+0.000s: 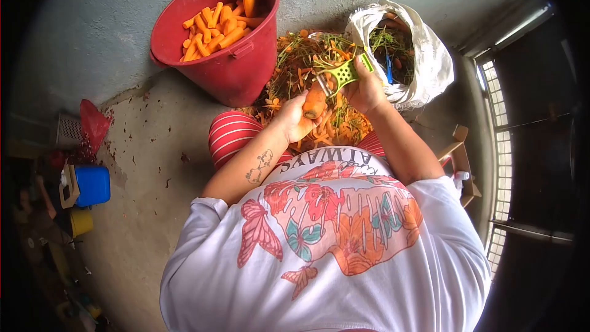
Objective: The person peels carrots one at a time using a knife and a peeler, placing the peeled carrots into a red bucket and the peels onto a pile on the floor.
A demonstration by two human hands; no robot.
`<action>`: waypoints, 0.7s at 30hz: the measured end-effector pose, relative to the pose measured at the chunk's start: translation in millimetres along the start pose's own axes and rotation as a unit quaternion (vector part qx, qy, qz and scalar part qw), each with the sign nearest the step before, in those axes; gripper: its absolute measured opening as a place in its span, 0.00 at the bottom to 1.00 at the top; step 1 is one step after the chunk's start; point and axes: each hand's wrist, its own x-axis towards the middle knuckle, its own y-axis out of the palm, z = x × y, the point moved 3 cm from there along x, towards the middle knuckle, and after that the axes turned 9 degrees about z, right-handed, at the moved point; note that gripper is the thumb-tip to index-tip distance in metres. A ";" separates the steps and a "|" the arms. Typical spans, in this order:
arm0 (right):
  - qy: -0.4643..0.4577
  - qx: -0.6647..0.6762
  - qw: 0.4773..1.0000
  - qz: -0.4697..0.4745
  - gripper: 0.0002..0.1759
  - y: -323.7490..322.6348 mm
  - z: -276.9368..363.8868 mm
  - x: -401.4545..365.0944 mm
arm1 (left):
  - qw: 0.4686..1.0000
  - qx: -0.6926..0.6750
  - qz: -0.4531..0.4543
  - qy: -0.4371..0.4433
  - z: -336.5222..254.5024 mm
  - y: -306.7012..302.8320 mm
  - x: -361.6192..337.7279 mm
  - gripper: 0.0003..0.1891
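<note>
In front of my body, my left hand [297, 118] is closed round a thick carrot [315, 101], its blunt end toward me. My right hand [367, 88] grips a green peeler [348, 74] with a dotted handle. The peeler's blade end lies right at the carrot's upper part. Beneath both hands spreads a heap of orange peelings and green tops [335, 129]. Peeled carrots [216, 27] fill much of the red bucket [255, 64] at the upper left, one standing upright against its far side.
A white sack [433, 61] with carrots, greens and a blue-handled object [389, 69] stands at the upper right. A cardboard box [462, 154] sits beside my right arm. On the left are a blue container [94, 184] and a red bag [93, 124]. A wall rises behind the bucket.
</note>
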 end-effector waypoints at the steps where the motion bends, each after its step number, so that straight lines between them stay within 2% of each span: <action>1: 0.005 -0.035 0.999 -0.028 0.17 -5.0 -5.0 -2.4 | 1.000 0.003 0.000 0.003 -0.5 2.1 -2.8 0.19; 5: -0.034 -0.187 0.981 -0.033 0.19 8.8 -17.2 -17.6 | 0.998 0.000 0.061 0.022 -3.4 4.6 -2.7 0.18; 8: -0.030 -0.256 0.965 -0.044 0.21 7.2 -13.8 -16.9 | 0.998 0.017 0.052 0.014 -2.0 11.2 -7.0 0.18; 12: -0.035 -0.249 0.966 -0.061 0.19 2.1 -6.4 -13.0 | 0.996 0.062 0.065 -0.007 3.1 2.7 -3.1 0.18; 15: -0.045 -0.220 0.966 -0.129 0.13 -6.0 4.2 -8.3 | 0.996 0.069 0.063 0.006 4.6 5.5 -8.5 0.19; 17: -0.030 -0.208 0.970 -0.125 0.13 -33.3 10.5 1.7 | 0.996 0.069 0.062 0.005 4.5 6.8 -10.7 0.19; 19: -0.043 -0.250 0.950 -0.182 0.14 -44.9 19.7 5.8 | 0.996 0.062 0.062 -0.004 1.9 6.5 -11.0 0.19; 21: -0.075 -0.203 0.947 -0.236 0.14 -51.0 26.7 5.2 | 0.998 0.045 0.048 0.005 -4.5 0.0 -7.2 0.20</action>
